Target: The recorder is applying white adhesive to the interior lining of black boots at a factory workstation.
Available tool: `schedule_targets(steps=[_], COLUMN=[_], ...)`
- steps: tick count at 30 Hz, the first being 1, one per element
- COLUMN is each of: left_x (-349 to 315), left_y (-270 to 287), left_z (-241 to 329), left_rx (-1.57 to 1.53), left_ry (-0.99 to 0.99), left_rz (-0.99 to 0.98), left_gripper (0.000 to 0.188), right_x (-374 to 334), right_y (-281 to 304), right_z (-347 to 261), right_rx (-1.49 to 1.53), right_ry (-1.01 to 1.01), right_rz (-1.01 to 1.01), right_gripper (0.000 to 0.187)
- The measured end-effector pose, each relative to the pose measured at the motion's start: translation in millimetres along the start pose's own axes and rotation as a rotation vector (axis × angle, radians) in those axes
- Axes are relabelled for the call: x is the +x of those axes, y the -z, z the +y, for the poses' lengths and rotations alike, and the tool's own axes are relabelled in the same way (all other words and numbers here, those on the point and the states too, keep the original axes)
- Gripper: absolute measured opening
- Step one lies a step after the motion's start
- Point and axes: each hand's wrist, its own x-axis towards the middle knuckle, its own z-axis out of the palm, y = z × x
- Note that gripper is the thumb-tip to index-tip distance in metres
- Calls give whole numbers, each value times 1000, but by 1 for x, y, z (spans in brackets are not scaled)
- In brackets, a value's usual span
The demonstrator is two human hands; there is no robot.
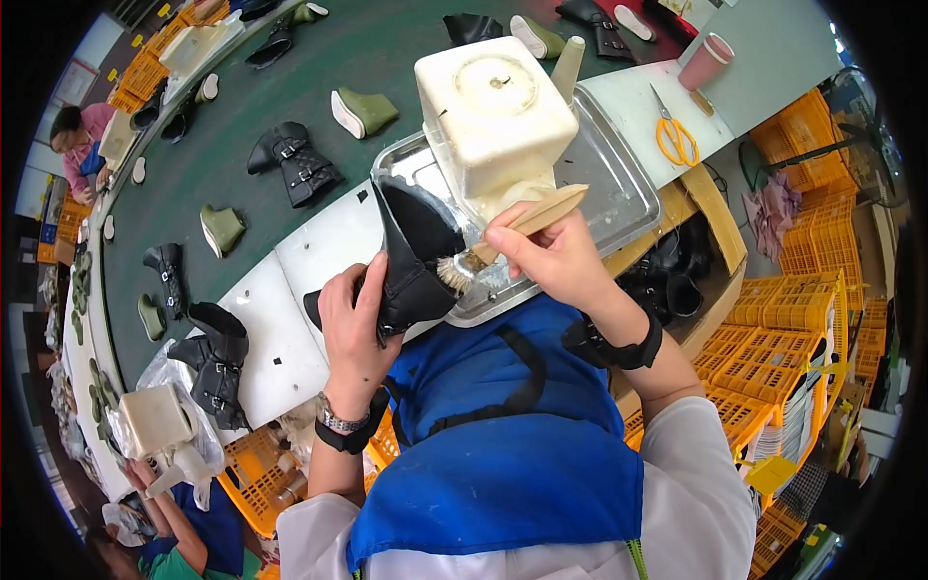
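Observation:
A black boot point(414, 261) is gripped in my left hand point(354, 307), its open shaft tilted up over the near edge of a metal tray point(633, 179). Between the fingers of my right hand point(556, 253) is a wooden-handled brush point(541, 211). Its pale bristles point(454, 274) are at the side of the boot, touching it or very close. Just beyond my right hand, a cream-white plastic container point(495, 121) with a spout point(570, 68) stands on the tray. The boot's far side and sole are mostly hidden.
Black boots point(295, 164) and green boots point(362, 111) lie on the green conveyor belt point(232, 116). Orange-handled scissors point(674, 135) and a pink cup point(706, 63) sit at the right. A cardboard box point(715, 290) holds black boots beside orange crates point(773, 329). Co-workers sit at left.

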Motion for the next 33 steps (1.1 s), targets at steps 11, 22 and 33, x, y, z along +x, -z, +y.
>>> schedule_targets(steps=[11,22,33], left_x=[-6,-7,-14], left_y=[4,7,-2], left_z=[-3,-16,-29], left_rx=[-58,47,303], left_ry=[2,-91,-187], left_rz=[32,151,262], left_gripper=[78,80,64], right_x=[14,13,-5], right_y=[-5,-12,-20], right_z=[9,-6,-1], right_rx=[-298,-691,-242], right_ry=[218,740,314], right_rz=[105,-141,-322], right_gripper=[9,5,6])
